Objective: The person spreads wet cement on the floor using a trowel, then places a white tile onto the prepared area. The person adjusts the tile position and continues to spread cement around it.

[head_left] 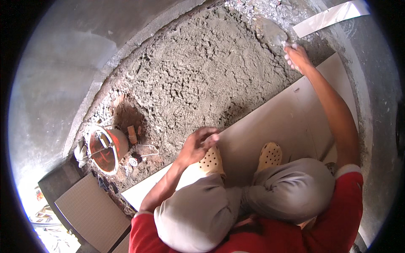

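1 o'clock: right hand [297, 57] grips grey flat metal trowel [273, 32] by its handle, best hold | likely light, stiff | near centre, toward 6: left hand [197, 146] empty, fingers loosely parted | 12 o'clock: rough grey mortar bed [202, 63], probably heavy, soft

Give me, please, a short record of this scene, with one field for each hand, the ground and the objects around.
Left hand: nothing visible in its grasp; fingers loosely curled near one clog
Right hand: grips what looks like a trowel
Ground: rough grey mortar-like mix
Under the feet: large pale slabs, yellow perforated clogs
Left side: orange-red bucket, brick piece, gridded panel
Upper right: pale strip
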A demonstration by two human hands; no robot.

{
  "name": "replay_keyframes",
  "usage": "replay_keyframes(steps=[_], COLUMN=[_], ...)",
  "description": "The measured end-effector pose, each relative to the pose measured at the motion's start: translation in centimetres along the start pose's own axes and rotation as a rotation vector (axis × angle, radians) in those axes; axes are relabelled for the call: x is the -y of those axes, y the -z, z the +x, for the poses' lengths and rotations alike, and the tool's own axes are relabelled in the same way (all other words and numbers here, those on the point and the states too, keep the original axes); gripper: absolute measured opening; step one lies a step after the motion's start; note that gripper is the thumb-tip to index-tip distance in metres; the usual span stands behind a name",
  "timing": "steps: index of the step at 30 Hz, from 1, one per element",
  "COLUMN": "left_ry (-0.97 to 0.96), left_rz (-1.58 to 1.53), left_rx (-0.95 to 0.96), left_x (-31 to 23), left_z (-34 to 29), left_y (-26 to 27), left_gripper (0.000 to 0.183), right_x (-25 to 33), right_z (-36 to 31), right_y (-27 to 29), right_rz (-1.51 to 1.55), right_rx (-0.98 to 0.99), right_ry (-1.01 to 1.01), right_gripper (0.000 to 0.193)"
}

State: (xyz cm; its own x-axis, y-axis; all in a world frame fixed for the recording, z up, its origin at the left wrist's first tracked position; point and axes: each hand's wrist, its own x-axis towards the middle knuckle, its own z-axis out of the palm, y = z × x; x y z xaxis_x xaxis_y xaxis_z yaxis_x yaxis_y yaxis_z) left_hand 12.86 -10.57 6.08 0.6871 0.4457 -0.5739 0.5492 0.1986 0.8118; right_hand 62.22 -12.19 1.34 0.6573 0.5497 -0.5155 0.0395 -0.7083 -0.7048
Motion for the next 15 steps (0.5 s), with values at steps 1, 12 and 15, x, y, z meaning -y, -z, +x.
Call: replay_keyframes(steps=[1, 12, 15], left_ry=[0.004, 0.130, 0.068], left_rz=[0.055, -0.093, 0.027], left_rx=[-0.056, -0.105, -0.001], left_x=[0.7, 3.6, 3.2], left_z=[-0.6, -1.9, 0.7], left_y=[0.2, -1.5, -1.0], left_gripper=[0.051, 0.053, 0.054], right_x=[-0.5, -8.5, -11.8], right_z=[3.0, -10.0, -27.2], right_y=[0.4, 16.0, 20.9], right_rz=[0.001, -0.963, -1.261], right_rx=[-0.045, -0.103, -0.163], right_ry=[0.000, 0.265, 0.092], right_gripper=[0.038, 0.055, 0.050])
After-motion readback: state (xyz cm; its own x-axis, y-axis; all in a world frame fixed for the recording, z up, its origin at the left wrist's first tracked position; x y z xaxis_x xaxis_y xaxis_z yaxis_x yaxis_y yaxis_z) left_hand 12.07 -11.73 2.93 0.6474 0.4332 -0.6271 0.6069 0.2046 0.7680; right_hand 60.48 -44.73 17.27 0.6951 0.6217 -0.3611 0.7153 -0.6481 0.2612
